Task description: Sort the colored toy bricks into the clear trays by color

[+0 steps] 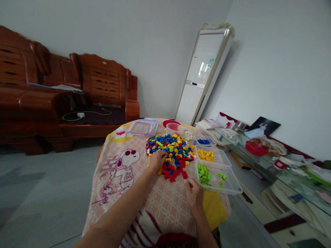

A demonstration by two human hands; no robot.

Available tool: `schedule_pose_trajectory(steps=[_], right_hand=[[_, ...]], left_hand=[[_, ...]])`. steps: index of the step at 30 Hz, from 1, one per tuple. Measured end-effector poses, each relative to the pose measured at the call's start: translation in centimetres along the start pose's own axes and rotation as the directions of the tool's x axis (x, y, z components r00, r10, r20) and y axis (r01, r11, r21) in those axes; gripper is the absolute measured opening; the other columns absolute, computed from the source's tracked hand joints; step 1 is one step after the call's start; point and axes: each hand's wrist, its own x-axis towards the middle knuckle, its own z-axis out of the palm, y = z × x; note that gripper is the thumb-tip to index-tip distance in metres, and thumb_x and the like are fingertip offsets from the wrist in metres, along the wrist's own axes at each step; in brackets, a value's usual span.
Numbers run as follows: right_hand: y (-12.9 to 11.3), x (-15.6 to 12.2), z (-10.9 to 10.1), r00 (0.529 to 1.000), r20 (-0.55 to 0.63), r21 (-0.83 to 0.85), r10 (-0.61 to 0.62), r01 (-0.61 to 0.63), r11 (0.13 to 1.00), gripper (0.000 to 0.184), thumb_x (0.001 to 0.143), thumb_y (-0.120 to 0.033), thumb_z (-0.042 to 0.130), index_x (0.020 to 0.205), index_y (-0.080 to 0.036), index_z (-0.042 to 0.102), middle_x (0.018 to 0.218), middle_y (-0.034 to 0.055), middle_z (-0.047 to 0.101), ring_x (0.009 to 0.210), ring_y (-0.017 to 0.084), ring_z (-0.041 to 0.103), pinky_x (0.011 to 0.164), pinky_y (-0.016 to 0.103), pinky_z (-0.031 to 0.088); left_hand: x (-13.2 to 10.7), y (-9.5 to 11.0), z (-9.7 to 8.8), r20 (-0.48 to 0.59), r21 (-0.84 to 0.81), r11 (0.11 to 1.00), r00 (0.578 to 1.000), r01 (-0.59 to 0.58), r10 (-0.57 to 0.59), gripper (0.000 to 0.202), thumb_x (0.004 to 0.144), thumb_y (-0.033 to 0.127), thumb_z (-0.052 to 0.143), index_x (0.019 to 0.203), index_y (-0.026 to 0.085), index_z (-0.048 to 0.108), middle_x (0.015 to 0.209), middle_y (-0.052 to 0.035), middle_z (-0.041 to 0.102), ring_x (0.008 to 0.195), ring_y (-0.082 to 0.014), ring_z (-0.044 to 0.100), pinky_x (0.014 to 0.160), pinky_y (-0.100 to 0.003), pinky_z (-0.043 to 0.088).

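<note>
A heap of small toy bricks (172, 151) in red, blue, yellow and green lies on a round table under a cartoon-print cloth (124, 168). My left hand (157, 160) rests on the heap's near-left edge, fingers curled down among the bricks. My right hand (193, 193) lies on the cloth near the front corner of a clear tray with green bricks (227, 184), fingers closed; what they hold is hidden. Behind that tray stand a tray of yellow bricks (222, 155) and a tray of blue bricks (210, 139).
Stacked clear lids (143, 127) and a red bowl (171, 124) sit at the table's far side. A wooden sofa (64, 100) stands at the left, a tall white air conditioner (203, 75) behind. A cluttered glass shelf (271, 155) runs along the right wall.
</note>
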Motion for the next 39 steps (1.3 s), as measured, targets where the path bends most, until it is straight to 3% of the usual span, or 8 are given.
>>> schedule_pose_trajectory(steps=[5,10,15,19,25,31,36,39], right_hand=[[0.0,0.0,0.1,1.000,-0.002,0.006,-0.005,0.005,1.000,0.035,0.084,-0.040,0.048,0.057,-0.019,0.052,0.051,-0.0035,0.050,0.050,0.011,0.042,0.052,0.023,0.030],[-0.1,0.0,0.1,1.000,-0.004,0.009,-0.005,0.005,1.000,0.034,0.084,-0.038,0.047,0.056,-0.019,0.050,0.051,-0.0041,0.048,0.050,0.011,0.042,0.052,0.022,0.030],[-0.2,0.1,0.0,1.000,0.005,0.025,-0.002,0.002,1.000,0.035,0.084,-0.040,0.047,0.057,-0.019,0.051,0.050,-0.0036,0.049,0.050,0.011,0.043,0.052,0.022,0.030],[-0.1,0.0,0.0,1.000,0.010,0.027,0.000,0.000,1.000,0.034,0.085,-0.039,0.048,0.057,-0.019,0.052,0.051,-0.0038,0.049,0.050,0.011,0.043,0.052,0.022,0.030],[0.0,-0.1,0.1,1.000,-0.007,0.023,-0.003,0.003,1.000,0.034,0.085,-0.038,0.047,0.057,-0.019,0.052,0.053,-0.0032,0.050,0.051,0.011,0.044,0.053,0.023,0.031],[-0.1,0.0,-0.1,1.000,0.001,0.030,0.004,-0.004,1.000,0.034,0.084,-0.039,0.048,0.056,-0.020,0.051,0.051,-0.0028,0.051,0.049,0.012,0.043,0.051,0.023,0.030],[0.1,0.0,0.0,0.998,0.042,0.081,0.036,-0.039,0.996,0.030,0.084,-0.038,0.047,0.064,-0.019,0.059,0.056,0.0002,0.058,0.052,0.014,0.049,0.054,0.024,0.035],[0.1,0.1,0.0,0.998,0.050,0.110,0.036,-0.041,0.993,0.029,0.084,-0.037,0.045,0.075,-0.018,0.065,0.063,0.0029,0.064,0.056,0.016,0.054,0.056,0.025,0.037]], left_hand=[[0.1,-0.2,0.7,0.113,0.161,0.986,0.993,-0.045,0.027,0.025,0.084,0.018,0.052,0.095,0.026,0.073,0.101,-0.0037,0.071,0.091,-0.0175,0.064,0.081,-0.025,0.045],[0.7,0.5,0.5,0.206,0.277,0.953,0.976,-0.121,0.064,0.021,0.084,0.023,0.053,0.089,0.024,0.074,0.094,-0.0067,0.069,0.091,-0.0198,0.063,0.077,-0.026,0.046],[1.0,1.2,0.7,0.179,0.326,0.945,0.983,-0.024,-0.036,0.021,0.083,0.020,0.052,0.085,0.021,0.073,0.092,-0.0078,0.069,0.085,-0.0204,0.063,0.071,-0.027,0.046],[0.4,1.0,0.8,0.092,0.200,0.980,0.995,0.015,-0.034,0.017,0.082,0.020,0.053,0.084,0.019,0.070,0.089,-0.0061,0.068,0.084,-0.0180,0.063,0.074,-0.026,0.046],[0.2,1.4,-0.1,-0.125,-0.063,0.998,0.992,0.006,-0.014,0.015,0.084,0.019,0.052,0.091,0.018,0.065,0.087,-0.0043,0.069,0.081,-0.0162,0.063,0.075,-0.025,0.046],[0.0,5.3,1.6,0.035,-0.251,0.963,0.994,-0.096,0.108,0.019,0.080,0.015,0.056,0.092,0.019,0.070,0.090,-0.0030,0.072,0.080,-0.0151,0.064,0.077,-0.025,0.048],[-1.5,10.2,4.4,0.204,-0.388,0.880,0.906,-0.273,0.371,0.029,0.078,0.010,0.053,0.099,0.018,0.071,0.098,-0.0048,0.072,0.090,-0.0160,0.065,0.084,-0.026,0.049],[-2.0,11.3,5.3,0.201,-0.430,0.833,0.862,-0.349,0.465,0.047,0.077,0.008,0.052,0.121,0.019,0.062,0.119,-0.0071,0.065,0.105,-0.0178,0.062,0.093,-0.030,0.049]])
